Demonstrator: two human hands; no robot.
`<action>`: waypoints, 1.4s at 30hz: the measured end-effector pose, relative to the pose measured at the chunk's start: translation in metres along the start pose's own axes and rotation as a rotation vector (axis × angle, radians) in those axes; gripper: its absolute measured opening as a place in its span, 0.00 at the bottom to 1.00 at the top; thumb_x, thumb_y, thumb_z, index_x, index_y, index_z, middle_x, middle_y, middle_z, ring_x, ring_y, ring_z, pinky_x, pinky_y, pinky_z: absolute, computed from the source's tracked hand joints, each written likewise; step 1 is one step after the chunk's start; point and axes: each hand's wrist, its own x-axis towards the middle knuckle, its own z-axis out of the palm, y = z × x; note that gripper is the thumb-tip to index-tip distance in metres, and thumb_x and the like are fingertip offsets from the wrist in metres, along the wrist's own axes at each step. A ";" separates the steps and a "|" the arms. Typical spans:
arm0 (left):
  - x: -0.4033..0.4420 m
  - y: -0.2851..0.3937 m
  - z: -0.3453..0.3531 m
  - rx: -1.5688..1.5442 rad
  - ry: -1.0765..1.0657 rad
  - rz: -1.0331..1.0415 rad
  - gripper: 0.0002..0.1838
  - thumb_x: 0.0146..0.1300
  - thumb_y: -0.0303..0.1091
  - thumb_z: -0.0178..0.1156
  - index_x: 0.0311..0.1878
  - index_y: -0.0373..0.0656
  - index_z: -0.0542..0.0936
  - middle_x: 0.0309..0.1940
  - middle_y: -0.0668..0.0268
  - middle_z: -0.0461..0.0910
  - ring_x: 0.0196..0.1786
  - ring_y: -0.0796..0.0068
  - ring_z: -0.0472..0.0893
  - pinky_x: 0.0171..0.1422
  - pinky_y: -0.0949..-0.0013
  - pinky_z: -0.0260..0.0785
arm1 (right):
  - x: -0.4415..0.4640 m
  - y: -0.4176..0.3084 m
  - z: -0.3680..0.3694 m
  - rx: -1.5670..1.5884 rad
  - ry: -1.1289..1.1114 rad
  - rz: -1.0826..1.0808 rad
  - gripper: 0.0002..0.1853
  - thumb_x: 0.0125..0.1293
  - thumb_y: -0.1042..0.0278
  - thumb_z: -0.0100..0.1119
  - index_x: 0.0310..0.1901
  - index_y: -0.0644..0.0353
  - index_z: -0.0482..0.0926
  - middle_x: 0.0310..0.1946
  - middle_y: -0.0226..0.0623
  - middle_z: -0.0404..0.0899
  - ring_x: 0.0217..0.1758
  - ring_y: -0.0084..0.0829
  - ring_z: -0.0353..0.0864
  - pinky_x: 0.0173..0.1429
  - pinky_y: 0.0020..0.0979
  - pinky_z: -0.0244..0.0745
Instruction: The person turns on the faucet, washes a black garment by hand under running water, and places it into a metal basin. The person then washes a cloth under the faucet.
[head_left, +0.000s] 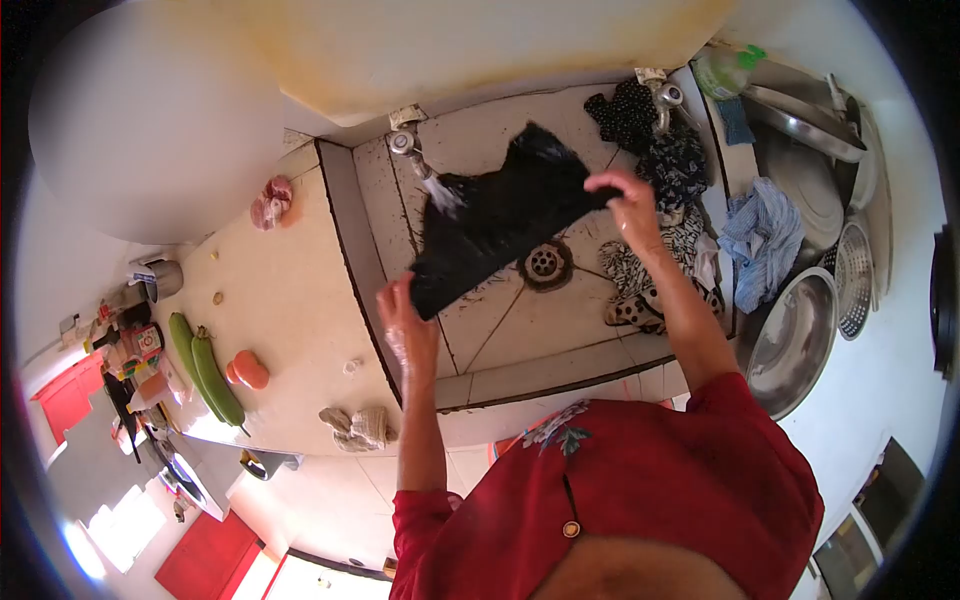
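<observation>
Cloth (pixel 505 225), black, is stretched out above the floor of the tiled basin (pixel 505 345), its long axis slanting from the near left up to the far right. The near edge makes a fairly straight line along that slant, while the far edge is uneven, rising to a peak that points away from the person, toward the back wall. Water from the left tap (pixel 402 143) runs onto its far left part.

The left hand (pixel 408 325) is closed narrowly on the near left corner, and the right hand (pixel 632 212) pinches the far right end between thumb and fingers. Most of the fabric lies between the two grips and beyond the line joining them; the hands themselves are wide apart. The drain (pixel 545 265) shows just off the near edge, toward the right hand.

Patterned garments (pixel 672 175) are heaped along the right side of the basin, beside the right forearm. On the counter (pixel 300 320) to the left lie long green vegetables (pixel 205 370) and tomatoes (pixel 248 371)
</observation>
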 end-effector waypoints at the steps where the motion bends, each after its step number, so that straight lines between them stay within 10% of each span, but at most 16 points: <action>1: -0.016 -0.016 0.022 -0.103 -0.196 -0.239 0.33 0.48 0.10 0.53 0.60 0.45 0.72 0.52 0.57 0.73 0.50 0.61 0.78 0.53 0.59 0.76 | -0.015 0.032 0.007 -0.014 -0.096 0.099 0.19 0.46 0.87 0.46 0.39 0.67 0.81 0.41 0.40 0.83 0.48 0.34 0.81 0.59 0.33 0.73; 4: -0.049 -0.085 0.091 -0.570 -0.313 -0.957 0.28 0.59 0.15 0.51 0.63 0.45 0.69 0.55 0.55 0.71 0.50 0.58 0.78 0.52 0.53 0.77 | -0.048 0.084 0.033 -0.199 -0.246 0.368 0.15 0.54 0.83 0.51 0.42 0.65 0.83 0.42 0.41 0.84 0.47 0.33 0.81 0.54 0.33 0.75; 6: -0.039 -0.066 0.093 -1.101 -0.012 -1.117 0.25 0.59 0.17 0.51 0.60 0.46 0.70 0.52 0.56 0.74 0.48 0.60 0.80 0.48 0.57 0.79 | -0.053 0.091 0.049 -0.326 -0.300 0.391 0.15 0.56 0.82 0.52 0.44 0.64 0.83 0.42 0.40 0.84 0.47 0.31 0.81 0.52 0.32 0.76; 11: 0.024 -0.055 0.070 -1.707 0.277 -0.945 0.19 0.64 0.21 0.50 0.58 0.44 0.70 0.53 0.55 0.75 0.50 0.60 0.81 0.51 0.57 0.80 | 0.000 0.028 0.055 0.387 -0.008 0.499 0.19 0.52 0.85 0.51 0.45 0.61 0.84 0.42 0.32 0.84 0.46 0.26 0.80 0.50 0.27 0.74; 15: 0.093 0.012 -0.005 -1.337 0.437 -0.317 0.20 0.60 0.18 0.57 0.55 0.45 0.75 0.37 0.65 0.80 0.38 0.68 0.81 0.44 0.71 0.77 | 0.043 -0.036 0.027 0.644 0.350 0.189 0.23 0.47 0.88 0.47 0.44 0.64 0.82 0.41 0.34 0.83 0.47 0.27 0.80 0.54 0.25 0.72; 18: 0.102 0.033 -0.062 -0.191 0.609 0.009 0.17 0.52 0.14 0.61 0.45 0.40 0.79 0.26 0.68 0.76 0.27 0.74 0.75 0.33 0.72 0.71 | 0.052 -0.064 -0.008 0.787 0.529 0.005 0.24 0.42 0.88 0.45 0.43 0.68 0.80 0.41 0.38 0.82 0.48 0.30 0.79 0.58 0.27 0.70; 21: 0.091 0.015 -0.072 0.063 0.527 0.110 0.17 0.49 0.15 0.63 0.44 0.40 0.80 0.23 0.65 0.74 0.25 0.71 0.73 0.33 0.68 0.70 | 0.039 -0.074 -0.025 0.653 0.510 -0.164 0.22 0.39 0.87 0.45 0.39 0.67 0.79 0.38 0.38 0.82 0.46 0.31 0.80 0.56 0.28 0.72; 26: 0.016 -0.043 0.027 -0.062 0.081 -0.161 0.17 0.44 0.15 0.61 0.39 0.43 0.82 0.31 0.57 0.84 0.36 0.57 0.85 0.40 0.61 0.74 | -0.019 -0.043 0.009 0.066 0.071 -0.042 0.19 0.40 0.90 0.46 0.35 0.66 0.79 0.34 0.35 0.80 0.39 0.29 0.79 0.51 0.28 0.75; 35: -0.041 -0.046 0.078 -0.776 -0.219 -0.614 0.19 0.51 0.11 0.59 0.47 0.37 0.82 0.34 0.66 0.82 0.37 0.80 0.79 0.40 0.76 0.70 | -0.023 0.053 0.101 -0.569 -0.107 0.041 0.39 0.49 0.82 0.66 0.65 0.49 0.67 0.56 0.40 0.73 0.60 0.46 0.72 0.55 0.38 0.76; 40: -0.035 -0.037 0.072 -0.907 -0.351 -0.895 0.19 0.59 0.34 0.67 0.55 0.44 0.81 0.41 0.66 0.82 0.43 0.70 0.80 0.50 0.68 0.71 | -0.020 0.085 0.150 -0.894 -0.414 0.138 0.25 0.57 0.61 0.69 0.56 0.53 0.74 0.50 0.43 0.77 0.58 0.43 0.74 0.61 0.63 0.63; 42: -0.031 -0.022 0.069 -0.963 -0.307 -0.989 0.20 0.61 0.39 0.66 0.56 0.45 0.80 0.40 0.67 0.82 0.44 0.69 0.80 0.50 0.67 0.71 | -0.019 0.096 0.157 -0.570 -0.408 0.298 0.20 0.56 0.62 0.68 0.50 0.56 0.78 0.43 0.43 0.80 0.53 0.41 0.77 0.59 0.55 0.66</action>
